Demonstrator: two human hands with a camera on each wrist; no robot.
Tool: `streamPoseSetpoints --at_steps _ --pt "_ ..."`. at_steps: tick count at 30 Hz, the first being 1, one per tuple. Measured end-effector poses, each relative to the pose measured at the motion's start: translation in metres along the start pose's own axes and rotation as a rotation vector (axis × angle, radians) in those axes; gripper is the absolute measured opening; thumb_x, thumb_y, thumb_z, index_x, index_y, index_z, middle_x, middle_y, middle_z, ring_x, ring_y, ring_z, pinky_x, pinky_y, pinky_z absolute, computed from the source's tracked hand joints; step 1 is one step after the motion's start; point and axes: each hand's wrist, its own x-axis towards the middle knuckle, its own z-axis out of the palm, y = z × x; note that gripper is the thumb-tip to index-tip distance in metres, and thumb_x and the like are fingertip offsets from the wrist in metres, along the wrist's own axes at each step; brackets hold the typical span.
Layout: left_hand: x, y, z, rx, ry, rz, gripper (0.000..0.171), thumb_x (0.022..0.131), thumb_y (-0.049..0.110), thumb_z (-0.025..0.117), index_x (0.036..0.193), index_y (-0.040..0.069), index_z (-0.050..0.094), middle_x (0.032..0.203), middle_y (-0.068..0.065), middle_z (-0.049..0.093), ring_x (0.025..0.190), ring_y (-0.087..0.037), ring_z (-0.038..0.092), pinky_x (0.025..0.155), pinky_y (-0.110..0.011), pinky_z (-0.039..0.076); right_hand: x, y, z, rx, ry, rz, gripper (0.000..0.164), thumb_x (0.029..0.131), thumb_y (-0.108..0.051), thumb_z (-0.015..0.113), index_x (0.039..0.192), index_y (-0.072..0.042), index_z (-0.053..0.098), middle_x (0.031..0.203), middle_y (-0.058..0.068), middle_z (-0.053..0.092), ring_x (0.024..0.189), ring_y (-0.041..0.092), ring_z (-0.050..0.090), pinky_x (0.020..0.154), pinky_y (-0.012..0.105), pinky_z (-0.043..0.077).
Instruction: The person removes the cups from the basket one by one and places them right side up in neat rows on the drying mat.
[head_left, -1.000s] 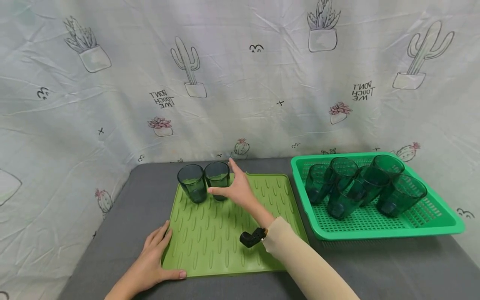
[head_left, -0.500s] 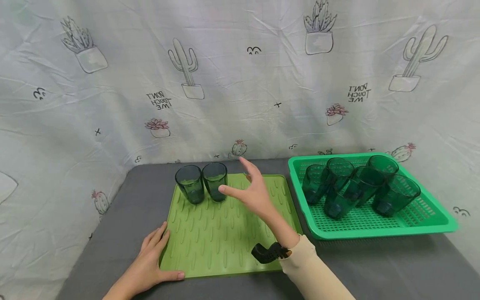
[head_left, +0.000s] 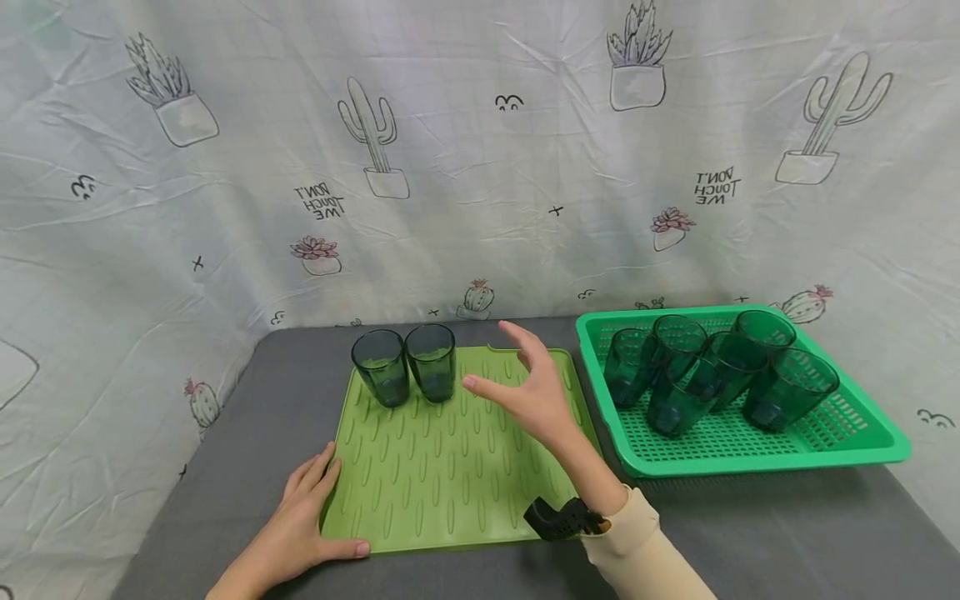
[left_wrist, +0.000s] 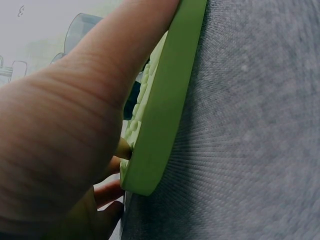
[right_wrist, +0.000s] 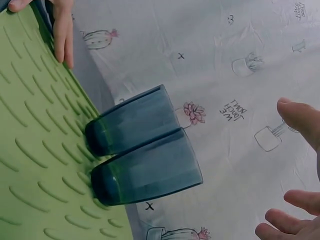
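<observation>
Two dark green drinking glasses, the left one [head_left: 382, 375] and the right one [head_left: 432, 367], stand upright side by side at the back left of a ribbed lime-green mat [head_left: 427, 492]. My right hand [head_left: 532, 396] hovers over the mat to their right, thumb and fingers spread apart, holding nothing. In the right wrist view a gap separates its fingertips from the nearer glass [right_wrist: 150, 172]. My left hand [head_left: 296, 525] rests at the mat's front left corner, its fingers along the left edge and its thumb at the front edge.
A green perforated basket [head_left: 750, 467] stands right of the mat and holds several more green glasses, some leaning. Grey cloth [head_left: 225, 467] covers the table. Behind hangs a cactus-print curtain [head_left: 450, 233]. A black strap device [head_left: 558, 518] sits on my right wrist.
My right hand has drawn back to the right, away from the right-hand glass on the mat. Both glasses stay in place, and the left hand remains at the mat's corner.
</observation>
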Motion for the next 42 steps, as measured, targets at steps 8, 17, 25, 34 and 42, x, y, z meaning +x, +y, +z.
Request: streamPoseSetpoints --at_steps 8,17,25,34,42 --pt "0.0 -0.001 0.0 0.002 -0.021 -0.013 0.121 0.066 0.063 0.083 0.147 -0.012 0.034 0.157 -0.027 0.016 0.136 -0.05 0.014 0.091 -0.071 0.033 -0.003 0.002 -0.007 -0.033 0.018 0.015 0.081 0.078 -0.031 0.086 0.146 -0.016 0.047 0.147 0.002 0.043 0.136 0.021 0.036 0.11 0.043 0.029" --pt "0.002 0.0 0.001 -0.009 -0.018 -0.006 0.121 0.065 0.063 0.083 0.146 -0.013 0.035 0.157 -0.028 0.017 0.136 -0.05 0.014 0.091 -0.071 0.032 -0.006 0.004 -0.016 -0.041 0.037 0.003 0.077 0.078 -0.029 0.086 0.144 -0.015 0.05 0.145 0.005 0.045 0.136 0.024 0.037 0.11 0.044 0.029" --pt "0.005 -0.001 0.003 -0.013 -0.018 -0.002 0.121 0.065 0.063 0.083 0.146 -0.014 0.035 0.157 -0.028 0.017 0.136 -0.05 0.014 0.091 -0.071 0.032 -0.014 0.003 -0.032 -0.131 0.088 -0.034 0.072 0.079 -0.03 0.086 0.141 -0.015 0.052 0.14 0.003 0.049 0.128 0.021 0.044 0.106 0.047 0.034" --pt "0.003 -0.003 0.003 -0.007 -0.042 -0.02 0.122 0.065 0.065 0.082 0.146 -0.013 0.035 0.157 -0.027 0.016 0.136 -0.051 0.014 0.091 -0.072 0.032 -0.044 0.006 -0.076 -0.237 0.242 -0.15 0.066 0.079 -0.01 0.085 0.137 -0.008 0.056 0.136 0.009 0.052 0.125 0.022 0.047 0.102 0.038 0.039" --pt "0.001 -0.005 0.0 0.001 -0.026 -0.015 0.122 0.065 0.064 0.082 0.146 -0.014 0.035 0.157 -0.028 0.016 0.135 -0.052 0.014 0.09 -0.072 0.032 -0.066 0.018 -0.145 -0.391 0.453 -0.308 0.07 0.062 0.013 0.087 0.127 0.004 0.062 0.128 0.019 0.055 0.118 0.014 0.047 0.095 0.02 0.039"
